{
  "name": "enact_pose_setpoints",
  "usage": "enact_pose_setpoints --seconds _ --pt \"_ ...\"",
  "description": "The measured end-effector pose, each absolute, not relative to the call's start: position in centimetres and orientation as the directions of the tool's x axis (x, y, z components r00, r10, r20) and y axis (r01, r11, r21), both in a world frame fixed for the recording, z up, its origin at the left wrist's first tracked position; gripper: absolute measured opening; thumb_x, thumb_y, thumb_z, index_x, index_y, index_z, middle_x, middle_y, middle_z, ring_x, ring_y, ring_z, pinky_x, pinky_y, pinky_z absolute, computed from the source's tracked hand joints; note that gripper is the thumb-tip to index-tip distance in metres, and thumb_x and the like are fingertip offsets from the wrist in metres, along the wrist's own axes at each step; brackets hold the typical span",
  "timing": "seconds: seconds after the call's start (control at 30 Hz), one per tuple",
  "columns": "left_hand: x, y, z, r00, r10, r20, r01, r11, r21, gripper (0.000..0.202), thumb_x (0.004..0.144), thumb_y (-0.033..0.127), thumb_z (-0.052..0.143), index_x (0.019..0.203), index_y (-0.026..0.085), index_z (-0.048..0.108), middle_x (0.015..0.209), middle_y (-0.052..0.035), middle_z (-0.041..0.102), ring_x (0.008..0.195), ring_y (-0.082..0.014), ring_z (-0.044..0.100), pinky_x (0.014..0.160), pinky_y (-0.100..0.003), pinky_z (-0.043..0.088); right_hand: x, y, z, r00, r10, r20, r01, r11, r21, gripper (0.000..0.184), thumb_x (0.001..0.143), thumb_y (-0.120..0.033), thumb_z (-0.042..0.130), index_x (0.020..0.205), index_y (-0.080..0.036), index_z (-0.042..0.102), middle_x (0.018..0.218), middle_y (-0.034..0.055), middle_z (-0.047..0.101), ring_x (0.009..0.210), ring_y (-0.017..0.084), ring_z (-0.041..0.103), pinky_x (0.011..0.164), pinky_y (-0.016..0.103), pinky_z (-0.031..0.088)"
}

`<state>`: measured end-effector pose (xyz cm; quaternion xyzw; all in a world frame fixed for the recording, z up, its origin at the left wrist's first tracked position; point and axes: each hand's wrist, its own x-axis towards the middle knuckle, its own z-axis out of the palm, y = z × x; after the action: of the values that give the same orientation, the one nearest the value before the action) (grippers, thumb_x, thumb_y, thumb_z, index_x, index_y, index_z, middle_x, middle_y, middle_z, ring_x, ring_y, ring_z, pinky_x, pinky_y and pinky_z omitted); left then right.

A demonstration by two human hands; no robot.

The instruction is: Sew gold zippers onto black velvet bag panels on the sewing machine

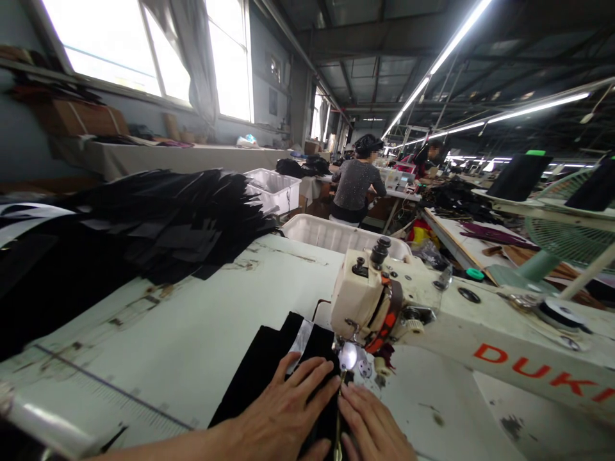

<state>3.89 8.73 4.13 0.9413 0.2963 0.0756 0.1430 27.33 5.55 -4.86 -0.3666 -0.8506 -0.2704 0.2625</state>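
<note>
A black fabric piece (259, 365) lies on the sewing table, with a pale strip (301, 339) across it near the top. My left hand (293, 400) rests flat on this cloth, fingers spread. Close to the needle area, my right hand (369, 422) lies along the cloth's right edge with its fingers stretched out side by side. A slim brass-coloured metal piece (338, 426) runs between the two hands; I cannot tell whether it is fixed to the fabric. Just ahead of my fingertips is the lit sewing machine head (360, 294).
A large stack of black fabric pieces (182, 218) covers the table's far left. Beyond the table edge stands a white plastic bin (336, 234). Thread cones (519, 176) and a green fan (552, 243) are at right. A co-worker (355, 182) sits farther ahead.
</note>
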Motion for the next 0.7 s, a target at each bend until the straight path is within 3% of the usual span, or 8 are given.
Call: enact_pose_setpoints --seconds 0.23,0.37,0.57,0.7 --pt "4.0 8.7 3.5 0.802 0.584 0.128 0.537 -0.798 0.273 0.063 0.085 0.026 0.062 0.144 0.016 0.041 0.148 -0.0165 0.042 0.136 -0.0361 0.04 0.111 -0.062 0.031 27.2 5.5 -5.2 -0.601 0.499 0.625 0.774 0.558 0.299 0.033 0.09 -0.018 0.046 0.117 -0.017 0.065 0.114 0.0051 0.07 0.1 0.018 0.069 0.086 0.023 0.057" --pt "4.1 8.8 3.1 0.799 0.596 0.086 0.561 -0.789 0.25 0.069 0.082 0.026 0.065 0.146 0.016 0.04 0.15 -0.0172 0.039 0.135 -0.0377 0.04 0.11 -0.063 0.03 27.1 5.4 -5.3 -0.602 0.517 0.608 0.779 0.547 0.306 0.034 0.09 -0.017 0.045 0.118 -0.016 0.065 0.115 0.0048 0.069 0.102 0.018 0.068 0.087 0.024 0.057" --pt "4.3 8.9 4.3 0.811 0.579 0.081 0.532 -0.788 0.309 0.064 0.084 0.026 0.062 0.144 0.016 0.042 0.149 -0.0154 0.041 0.135 -0.0375 0.04 0.109 -0.064 0.031 27.1 5.3 -5.5 -0.552 0.567 0.611 0.81 0.538 0.232 0.038 0.087 -0.015 0.046 0.123 -0.016 0.061 0.116 0.0067 0.068 0.104 0.018 0.067 0.088 0.023 0.056" --pt "4.1 8.9 4.7 0.817 0.571 0.083 0.519 -0.789 0.329 0.063 0.086 0.027 0.06 0.144 0.016 0.041 0.148 -0.0155 0.042 0.136 -0.0354 0.039 0.111 -0.063 0.029 27.2 5.6 -4.8 -0.527 0.591 0.61 0.832 0.504 0.231 0.046 0.088 -0.019 0.046 0.133 -0.011 0.053 0.128 0.0099 0.062 0.113 0.02 0.063 0.089 0.026 0.056"
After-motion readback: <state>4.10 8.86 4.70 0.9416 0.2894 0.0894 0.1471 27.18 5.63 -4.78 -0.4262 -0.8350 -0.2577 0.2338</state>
